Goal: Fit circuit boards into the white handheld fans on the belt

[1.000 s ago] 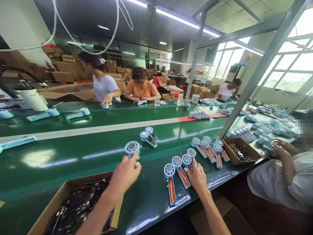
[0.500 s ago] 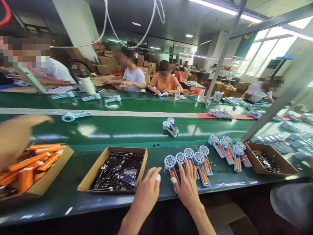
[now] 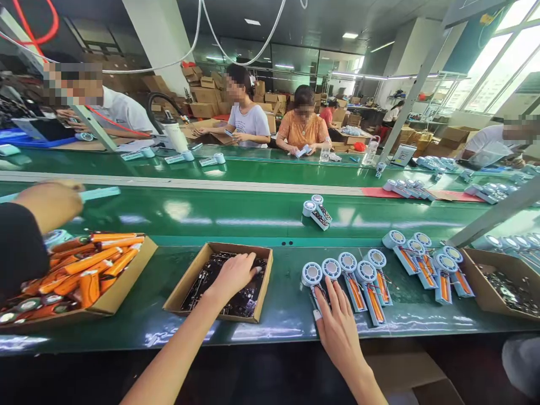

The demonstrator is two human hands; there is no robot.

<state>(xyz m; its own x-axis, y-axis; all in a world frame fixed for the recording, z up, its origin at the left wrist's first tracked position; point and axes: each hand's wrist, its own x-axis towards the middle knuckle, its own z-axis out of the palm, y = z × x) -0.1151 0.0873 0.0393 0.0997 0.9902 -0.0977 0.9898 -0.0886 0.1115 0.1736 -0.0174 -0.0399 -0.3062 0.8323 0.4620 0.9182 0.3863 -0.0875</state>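
My left hand [image 3: 234,274] reaches into a shallow cardboard box [image 3: 185,288] of small dark circuit boards, fingers curled down on the pile; what they grip, if anything, is hidden. My right hand [image 3: 337,326] lies flat with spread fingers on the handle of the nearest hand-fan half [image 3: 313,277], a pale blue piece with a round white head. Beside it lie more fan halves [image 3: 363,281], their orange batteries showing.
A box of orange batteries [image 3: 90,267] sits at the left, with a co-worker's hand [image 3: 50,202] above it. A second cluster of fan halves [image 3: 426,259] and another cardboard box [image 3: 502,287] lie at the right. Two fan pieces [image 3: 317,212] ride the green conveyor [image 3: 236,216]. Several people work across it.
The view swung left. My left hand left the belt and went into the box of circuit boards. My right hand stayed on the nearest fan half.
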